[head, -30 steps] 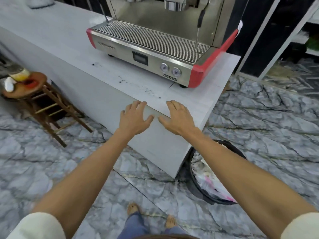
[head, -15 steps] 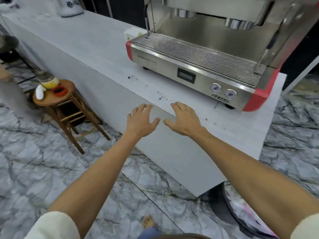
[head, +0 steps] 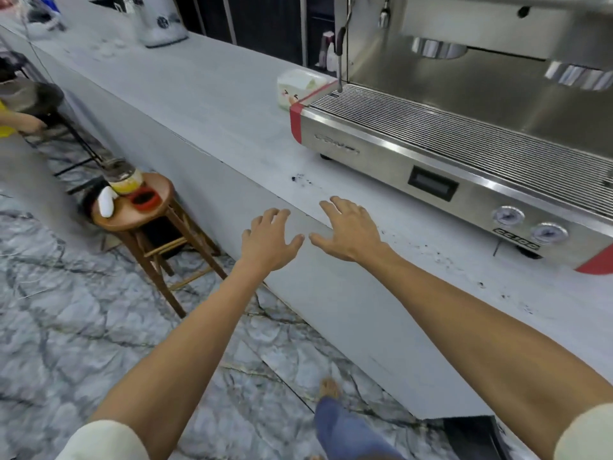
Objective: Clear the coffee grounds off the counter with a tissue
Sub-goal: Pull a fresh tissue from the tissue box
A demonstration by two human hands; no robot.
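Observation:
Dark coffee grounds (head: 300, 179) lie scattered on the pale grey counter (head: 212, 104) in front of the espresso machine (head: 464, 154), with more specks of grounds (head: 444, 260) further right along the front edge. A white tissue pack (head: 298, 86) sits on the counter just left of the machine. My left hand (head: 269, 239) hovers with fingers spread at the counter's front edge, holding nothing. My right hand (head: 348, 229) is spread flat over the counter top beside it, also holding nothing. The two thumbs almost touch.
A wooden stool (head: 149, 224) with a jar, a red dish and a white object stands left of the counter. A grinder (head: 162, 23) stands far back on the counter. Another person's arm (head: 20, 122) shows at the left edge. A dark bin (head: 477, 436) sits at the bottom right.
My view has shifted left along the counter, bringing the tissue pack into sight and the bin mostly out. Both hands have stayed spread at the counter edge, moving left with me.

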